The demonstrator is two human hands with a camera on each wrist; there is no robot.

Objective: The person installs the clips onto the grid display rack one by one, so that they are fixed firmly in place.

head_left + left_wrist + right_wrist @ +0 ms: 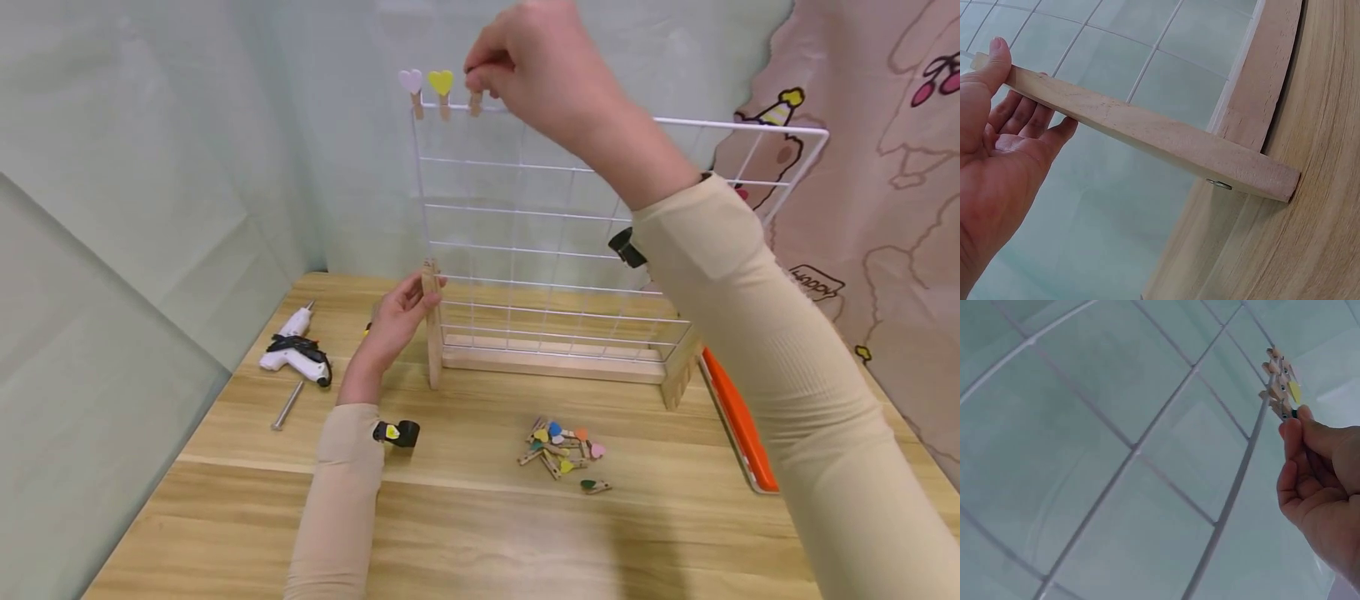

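Note:
At the top left of a white wire grid (738, 125), my right hand (543, 62) pinches a small wooden clothespin (476, 103) between thumb and fingertips. Its jaws sit over the top wire, and a bit of dark green shows at the fingertips in the right wrist view. Beside it, a pale pink heart clothespin (411, 82) and a yellow heart clothespin (441, 82) stand clipped upright on that wire. Lower down, my left hand (393, 321) grips the upper part of the stand's left wooden post (1141, 129), thumb on one face and fingers behind.
A pile of heart clothespins (555, 450) lies before the stand, with a dark green one (596, 486) apart. Left on the table are a white glue gun (296, 358) with a black cord and a metal rod (287, 406). An orange tray (738, 421) lies partly behind my right sleeve.

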